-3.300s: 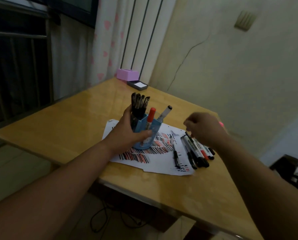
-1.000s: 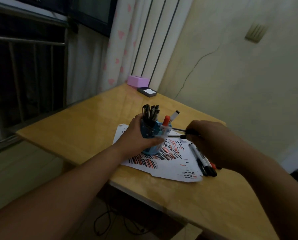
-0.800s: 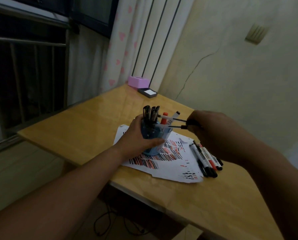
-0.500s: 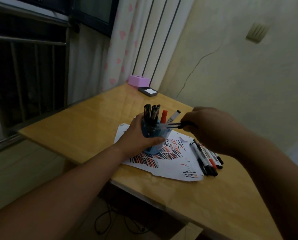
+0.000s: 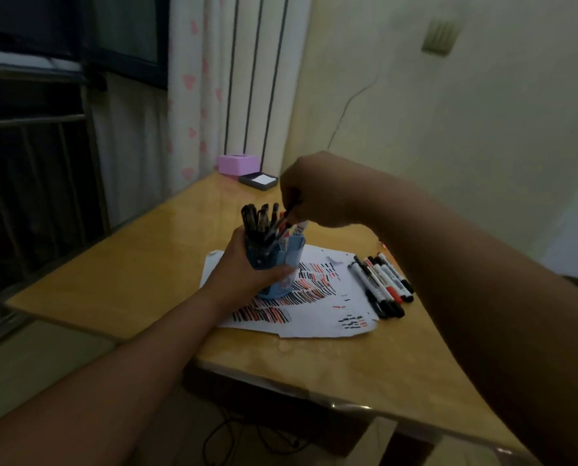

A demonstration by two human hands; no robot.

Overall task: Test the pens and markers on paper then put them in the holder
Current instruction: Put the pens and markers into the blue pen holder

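Observation:
A blue pen holder (image 5: 289, 255) stands on a white paper (image 5: 317, 311) covered with red and black test strokes. Several black pens and a red-capped marker stick out of it. My left hand (image 5: 247, 267) grips the holder from the left side. Above the holder, my right hand (image 5: 314, 190) pinches a thin black pen (image 5: 289, 213), tilted with its lower end in among the pens in the holder. Several black and red markers (image 5: 381, 285) lie side by side at the paper's right edge.
The wooden table (image 5: 139, 274) ends close at the front and right. A pink box (image 5: 237, 164) and a small dark tray with a white pad (image 5: 259, 180) sit at the far corner by the curtain. Cables hang under the table.
My right hand lifted the thin pen from level beside the holder and swung it up over the holder, tipping it down into the other pens. My left hand kept hold of the holder.

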